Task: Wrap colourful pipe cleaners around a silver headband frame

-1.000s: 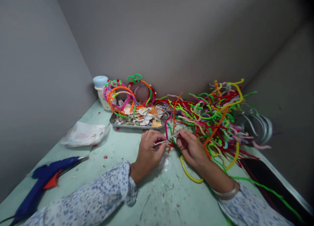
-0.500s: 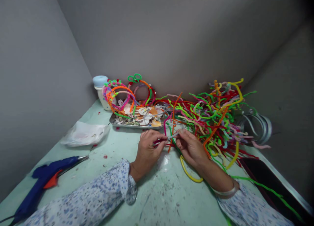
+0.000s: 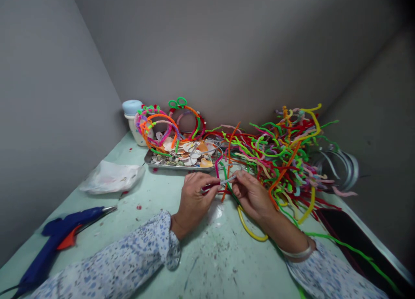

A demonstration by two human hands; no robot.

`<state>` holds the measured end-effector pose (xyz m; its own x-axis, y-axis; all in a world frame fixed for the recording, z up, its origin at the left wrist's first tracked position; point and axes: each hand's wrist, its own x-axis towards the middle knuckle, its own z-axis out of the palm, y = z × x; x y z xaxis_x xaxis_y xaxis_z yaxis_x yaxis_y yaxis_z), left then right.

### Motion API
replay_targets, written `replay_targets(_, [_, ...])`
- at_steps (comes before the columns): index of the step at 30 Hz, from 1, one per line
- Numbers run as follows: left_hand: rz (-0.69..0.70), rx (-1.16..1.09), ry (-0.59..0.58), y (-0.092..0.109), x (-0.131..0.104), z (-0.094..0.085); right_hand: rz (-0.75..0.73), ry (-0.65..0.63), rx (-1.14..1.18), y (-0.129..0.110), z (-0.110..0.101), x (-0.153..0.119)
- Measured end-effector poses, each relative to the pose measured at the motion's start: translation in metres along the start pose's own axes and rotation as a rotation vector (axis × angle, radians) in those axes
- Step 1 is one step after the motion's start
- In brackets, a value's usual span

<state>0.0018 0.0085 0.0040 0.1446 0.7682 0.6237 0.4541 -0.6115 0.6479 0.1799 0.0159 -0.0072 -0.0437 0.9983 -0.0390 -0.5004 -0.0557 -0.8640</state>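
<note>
My left hand [image 3: 197, 199] is closed, thumb and fingers pinching a dark red pipe cleaner [image 3: 210, 187]. A thin grey strip [image 3: 228, 179], perhaps part of a metal headband, runs from the red piece to my right hand [image 3: 252, 194]. That hand is closed too, its thumb and forefinger on the strip's other end. Whether the red piece is wound round the strip is too small to tell. Orange [image 3: 229, 160] and magenta [image 3: 217, 165] pipe cleaners show just beyond my fingertips. A yellow pipe cleaner [image 3: 251, 234] curves under my right wrist.
A metal tray [image 3: 181, 167] of shells stands behind, with colourful fuzzy headbands [image 3: 158, 121] on it. Tangled pipe cleaners [image 3: 275, 143] and grey hoops [image 3: 348, 171] fill the right. At left lie a blue glue gun [image 3: 61, 227], a plastic bag [image 3: 112, 178] and a lidded container [image 3: 133, 121].
The grey strip between my hands tilts slightly more, and a little more of the dark red piece shows at my left fingertips. Both hands keep almost the same place.
</note>
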Motion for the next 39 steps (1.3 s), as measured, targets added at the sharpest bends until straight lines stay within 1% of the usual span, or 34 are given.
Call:
replay_targets(6, [-0.008, 0.002, 0.004, -0.0018, 0.0000, 0.0010, 0.004, 0.009, 0.000, -0.0016, -0.0002, -0.0001])
replay_targets(15, [-0.022, -0.037, -0.015, -0.0012, 0.0003, 0.0008, -0.004, -0.025, 0.043, 0.0005, -0.0023, 0.0008])
replay_targets(19, [-0.032, -0.046, -0.023, -0.0010, -0.0003, 0.0011, -0.007, -0.022, 0.037, 0.0005, -0.0021, 0.0005])
replay_targets(30, [-0.083, -0.041, -0.093, 0.0044, 0.0013, -0.0011, 0.007, -0.022, 0.018, -0.0016, 0.0002, -0.0007])
replay_targets(39, [-0.099, -0.056, -0.103, 0.0034, -0.0001, 0.0003, 0.011, -0.022, 0.015, 0.0002, -0.0007, -0.0001])
